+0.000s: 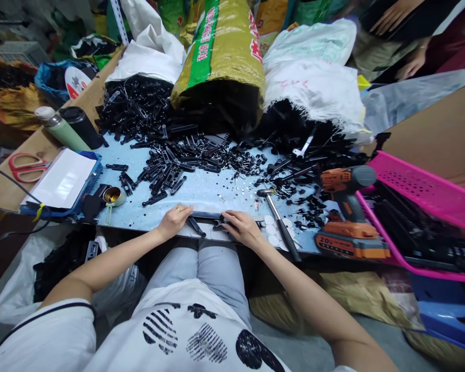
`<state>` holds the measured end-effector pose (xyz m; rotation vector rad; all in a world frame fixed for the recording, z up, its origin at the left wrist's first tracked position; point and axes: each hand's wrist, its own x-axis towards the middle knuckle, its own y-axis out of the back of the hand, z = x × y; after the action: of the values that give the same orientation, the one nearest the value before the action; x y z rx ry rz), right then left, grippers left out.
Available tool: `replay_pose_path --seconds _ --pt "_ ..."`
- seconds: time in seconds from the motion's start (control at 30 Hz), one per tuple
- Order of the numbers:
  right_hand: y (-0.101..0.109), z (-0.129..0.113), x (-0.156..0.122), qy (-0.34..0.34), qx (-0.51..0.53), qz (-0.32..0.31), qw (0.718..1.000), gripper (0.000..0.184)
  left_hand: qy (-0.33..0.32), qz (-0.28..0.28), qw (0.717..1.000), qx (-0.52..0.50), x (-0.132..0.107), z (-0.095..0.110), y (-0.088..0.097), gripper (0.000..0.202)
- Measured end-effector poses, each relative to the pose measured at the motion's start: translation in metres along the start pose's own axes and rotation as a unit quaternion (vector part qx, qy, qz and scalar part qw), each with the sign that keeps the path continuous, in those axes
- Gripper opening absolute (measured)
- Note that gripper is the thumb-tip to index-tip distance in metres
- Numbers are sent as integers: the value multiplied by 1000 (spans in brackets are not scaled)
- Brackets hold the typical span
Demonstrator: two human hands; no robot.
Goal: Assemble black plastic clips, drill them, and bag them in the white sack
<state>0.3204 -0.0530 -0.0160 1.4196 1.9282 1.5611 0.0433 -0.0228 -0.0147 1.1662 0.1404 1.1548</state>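
My left hand [175, 219] and my right hand [242, 227] rest at the near edge of the blue table [201, 194]. Between them lies a long black plastic strip [206, 215]; each hand grips one end of it with curled fingers. A second black piece [197, 227] slants under the strip near my left hand. A ring shows on a left finger. A hammer [279, 219] lies just right of my right hand, its head pointing away from me.
Heaps of black plastic parts [170, 150] spill from sacks [220, 57] at the back. An orange cordless drill [346, 206] and a pink basket [422, 191] sit right. Left are a white box [64, 178], red scissors [25, 166], two flasks [72, 129]. Another person's hands [406, 64] show far right.
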Motion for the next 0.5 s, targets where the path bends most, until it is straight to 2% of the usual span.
replay_pose_path --seconds 0.07,0.13,0.17,0.23,0.33,0.4,0.5 --pt "-4 -14 16 22 -2 4 1000 40 45 14 999 0 -2 11 0 31" --pt "-13 -30 37 56 17 -10 998 43 130 35 990 37 -6 26 0 37" --pt "-18 -38 46 74 30 -25 996 44 180 28 981 65 -9 35 -2 36" --pt "-29 -47 60 94 54 -56 993 45 269 -40 956 113 -11 54 -7 29" --pt "-39 -50 67 74 59 -77 993 46 343 -171 914 134 -10 75 -19 32" --pt "-43 -48 66 56 39 -84 994 47 368 -196 897 144 -6 80 -26 37" --pt "-48 -43 63 55 24 -92 994 47 360 -206 897 153 -3 77 -26 39"
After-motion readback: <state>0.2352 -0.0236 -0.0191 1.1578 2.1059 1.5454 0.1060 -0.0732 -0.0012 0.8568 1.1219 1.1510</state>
